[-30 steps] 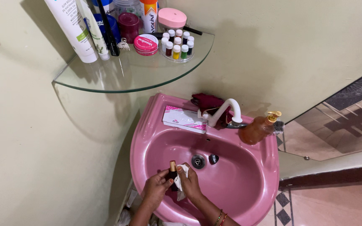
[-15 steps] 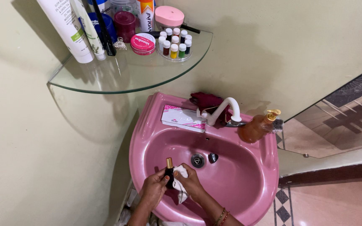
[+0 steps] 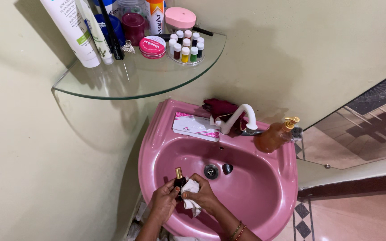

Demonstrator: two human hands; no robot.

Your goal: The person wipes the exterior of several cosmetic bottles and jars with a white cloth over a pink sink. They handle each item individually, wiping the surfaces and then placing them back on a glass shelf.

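One pink ceramic washbasin (image 3: pixel 264 209), fixed in a wall corner. One small dark glass bottle with a gold neck (image 3: pixel 179 179), held upright over the basin's near left side. One crumpled white cloth (image 3: pixel 190 196), pressed against the bottle's right side.

Two hands in view, both the person's own. Left hand (image 3: pixel 165 201): fingers curled narrowly around the lower body of the bottle, gripping it. Right hand (image 3: pixel 205 193): closed around the white cloth, holding it bunched against the bottle; thin bangles show on that wrist.

On the basin's back ledge: one white and pink flat carton (image 3: pixel 196 127), one white curved tap (image 3: pixel 240 118), one dark red cloth (image 3: pixel 220 108) behind the tap, one amber pump bottle with a gold nozzle (image 3: pixel 274 137) to the right. One metal drain (image 3: pixel 211 171) in the bowl, one dark stopper (image 3: pixel 227 168) just beside it.

One glass corner shelf (image 3: pixel 126 80) above. On it: two white tubes (image 3: pixel 74 31), one round pink tin (image 3: pixel 152 47), one clear tray of nine small coloured vials with white caps (image 3: pixel 185 47), one pink-lidded jar (image 3: pixel 180 18), further containers behind, partly cut off.
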